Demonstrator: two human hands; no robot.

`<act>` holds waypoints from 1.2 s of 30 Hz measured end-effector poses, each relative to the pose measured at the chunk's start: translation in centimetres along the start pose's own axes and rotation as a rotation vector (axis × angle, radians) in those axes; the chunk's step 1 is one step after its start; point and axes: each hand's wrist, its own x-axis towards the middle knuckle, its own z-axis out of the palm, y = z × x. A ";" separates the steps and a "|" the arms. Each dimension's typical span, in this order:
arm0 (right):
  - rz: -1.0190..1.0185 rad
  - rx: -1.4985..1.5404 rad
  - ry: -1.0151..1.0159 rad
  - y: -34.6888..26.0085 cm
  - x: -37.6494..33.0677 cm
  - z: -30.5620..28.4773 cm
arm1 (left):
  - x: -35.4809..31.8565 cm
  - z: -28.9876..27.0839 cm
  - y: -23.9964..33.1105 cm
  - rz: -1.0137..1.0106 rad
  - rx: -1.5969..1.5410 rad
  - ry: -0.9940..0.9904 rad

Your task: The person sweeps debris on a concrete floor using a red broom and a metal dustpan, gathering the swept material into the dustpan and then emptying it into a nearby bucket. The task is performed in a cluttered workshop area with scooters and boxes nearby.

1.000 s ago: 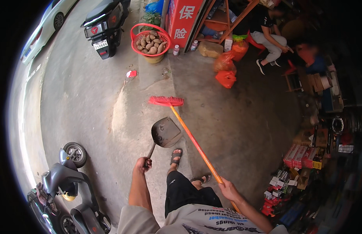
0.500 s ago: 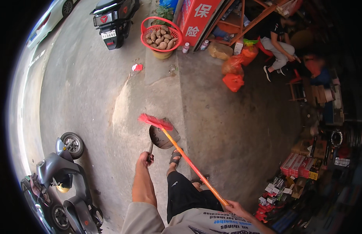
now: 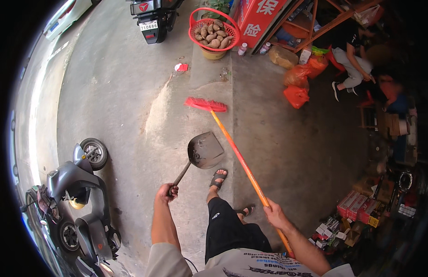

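Note:
My left hand (image 3: 167, 192) is closed round the handle of a dark dustpan (image 3: 205, 151), which is held low with its open side toward the far right. Some debris lies in the pan. In my right hand (image 3: 276, 214) is the orange handle of a broom (image 3: 245, 168). Its red bristle head (image 3: 206, 105) is on the floor beyond the dustpan, apart from it. My sandalled feet (image 3: 218, 179) stand just nearer than the dustpan.
Scraps of litter (image 3: 181, 67) lie ahead, before a red basket of tubers (image 3: 215, 38). Red plastic bags (image 3: 296, 95) rest near a seated person (image 3: 351, 69). A grey scooter (image 3: 87, 191) stands at left; another scooter (image 3: 151, 21) is farther off. Boxes (image 3: 357, 207) crowd the right.
The broom head has moved away from over the dustpan, farther out and right. My right hand has come forward with the handle. The dustpan now shows fully.

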 end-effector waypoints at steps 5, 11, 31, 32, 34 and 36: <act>-0.124 -0.226 -0.026 -2.1 3.4 1.1 | -0.4 -4.2 -1.8 -0.009 -0.152 -0.014; -0.068 -0.388 -0.094 -3.9 5.6 4.1 | 1.6 -5.8 -2.0 0.022 -0.369 0.001; 0.473 0.300 -0.379 -0.4 -9.6 -1.4 | 1.6 -8.2 -6.1 0.104 -0.407 -0.005; 0.428 0.279 -0.354 -0.6 -9.5 -1.1 | 1.2 -8.2 -6.4 0.108 -0.408 -0.020; 0.322 0.224 -0.308 -0.2 -9.3 -0.7 | 0.8 -8.6 -7.8 0.115 -0.403 -0.024; 0.239 0.189 -0.268 0.1 -9.2 -0.2 | -0.1 -9.3 -9.2 0.119 -0.426 -0.070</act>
